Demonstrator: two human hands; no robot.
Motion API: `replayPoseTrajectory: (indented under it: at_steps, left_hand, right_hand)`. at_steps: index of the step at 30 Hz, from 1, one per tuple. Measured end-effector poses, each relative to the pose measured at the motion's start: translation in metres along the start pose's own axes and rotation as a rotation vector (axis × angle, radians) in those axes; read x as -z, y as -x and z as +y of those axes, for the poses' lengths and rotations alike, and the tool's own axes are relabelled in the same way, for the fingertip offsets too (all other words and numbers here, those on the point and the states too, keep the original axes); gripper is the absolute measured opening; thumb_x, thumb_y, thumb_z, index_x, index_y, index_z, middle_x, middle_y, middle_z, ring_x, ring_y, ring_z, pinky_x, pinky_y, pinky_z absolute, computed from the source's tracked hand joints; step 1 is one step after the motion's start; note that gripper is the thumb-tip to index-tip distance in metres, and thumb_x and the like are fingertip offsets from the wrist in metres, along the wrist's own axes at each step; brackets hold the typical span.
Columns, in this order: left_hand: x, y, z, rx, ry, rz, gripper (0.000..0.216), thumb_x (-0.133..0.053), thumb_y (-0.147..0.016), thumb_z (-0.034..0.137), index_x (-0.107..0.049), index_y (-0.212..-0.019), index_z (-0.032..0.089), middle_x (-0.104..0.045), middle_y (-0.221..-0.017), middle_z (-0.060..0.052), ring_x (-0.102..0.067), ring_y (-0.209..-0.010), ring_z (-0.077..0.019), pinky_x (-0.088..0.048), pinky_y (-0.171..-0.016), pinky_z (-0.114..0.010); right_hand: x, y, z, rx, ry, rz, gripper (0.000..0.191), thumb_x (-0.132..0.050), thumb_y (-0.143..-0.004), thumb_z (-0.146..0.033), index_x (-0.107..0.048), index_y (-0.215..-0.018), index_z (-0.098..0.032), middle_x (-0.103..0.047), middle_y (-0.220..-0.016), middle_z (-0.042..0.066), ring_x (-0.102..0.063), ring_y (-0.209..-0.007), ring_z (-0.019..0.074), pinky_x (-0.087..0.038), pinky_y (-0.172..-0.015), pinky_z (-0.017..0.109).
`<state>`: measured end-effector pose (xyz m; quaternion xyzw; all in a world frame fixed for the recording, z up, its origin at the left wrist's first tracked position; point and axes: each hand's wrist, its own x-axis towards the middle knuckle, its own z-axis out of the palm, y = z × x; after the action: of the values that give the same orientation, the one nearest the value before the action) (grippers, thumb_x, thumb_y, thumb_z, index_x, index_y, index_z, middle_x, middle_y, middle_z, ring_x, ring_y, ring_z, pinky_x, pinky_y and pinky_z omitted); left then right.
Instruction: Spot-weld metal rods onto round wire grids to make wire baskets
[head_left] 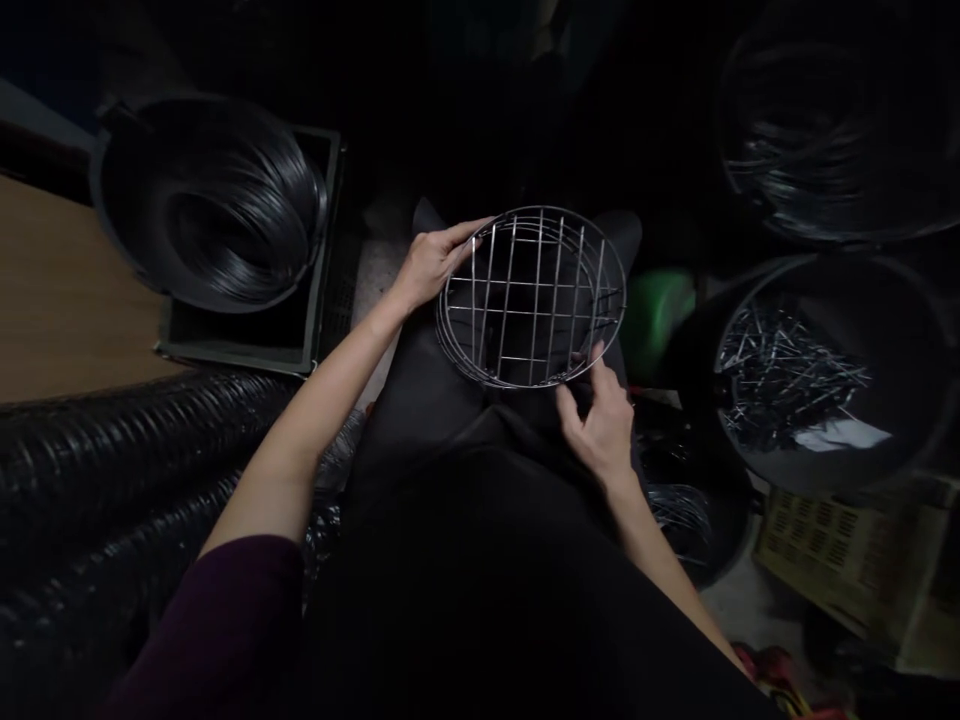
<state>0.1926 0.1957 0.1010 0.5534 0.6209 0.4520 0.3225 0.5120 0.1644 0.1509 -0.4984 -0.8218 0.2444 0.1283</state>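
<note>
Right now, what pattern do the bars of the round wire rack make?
The rack has a crisscross grid, seen best in the head view.

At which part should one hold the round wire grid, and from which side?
Probably take the round wire grid by its outer rim, from opposite sides, with the left hand at upper left and the right hand at lower right: the rim forms a continuous ring, whereas the crossing bars look thin.

Silvery wire basket [535, 314], grid-patterned; dark purple sleeve [217, 620]; green object [664, 310]; white paper [844, 434].
</note>
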Motion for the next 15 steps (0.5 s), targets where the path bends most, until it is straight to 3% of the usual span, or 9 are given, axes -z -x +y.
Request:
replayPoseTrajectory:
  at_steps: [4, 10, 15]
  left_hand:
    - [-0.002, 0.001, -0.002, 0.003, 0.017, 0.007, 0.040, -0.058, -0.092, 0.054, -0.066, -0.124, 0.031, -0.069, -0.127, 0.002, -0.060, -0.127, -0.0285, -0.045, -0.110, -0.053]
    - [-0.001, 0.002, -0.011, -0.010, -0.017, 0.047, 0.047, -0.051, -0.094, 0.059, -0.064, -0.128, 0.029, -0.068, -0.129, -0.001, -0.059, -0.128, -0.0262, -0.048, -0.109, -0.046]
    - [0.004, 0.006, 0.019, 0.073, -0.069, 0.061, 0.056, -0.052, -0.091, 0.063, -0.065, -0.128, 0.024, -0.071, -0.124, -0.002, -0.066, -0.114, -0.0265, -0.052, -0.104, -0.043]
  right_hand:
    - [-0.013, 0.007, -0.005, -0.105, -0.017, -0.007, 0.101, -0.064, -0.079, -0.056, -0.015, -0.156, -0.013, -0.054, -0.136, 0.021, -0.053, -0.123, 0.0342, -0.043, -0.103, 0.057]
    - [-0.045, -0.001, -0.004, -0.215, -0.071, 0.049, 0.102, -0.065, -0.078, -0.062, -0.013, -0.155, -0.018, -0.043, -0.141, 0.020, -0.042, -0.128, 0.0362, -0.037, -0.105, 0.060]
    - [-0.037, 0.004, -0.015, -0.246, -0.172, 0.041, 0.106, -0.068, -0.076, -0.062, -0.014, -0.156, -0.018, -0.043, -0.143, 0.021, -0.043, -0.129, 0.0378, -0.038, -0.104, 0.062]
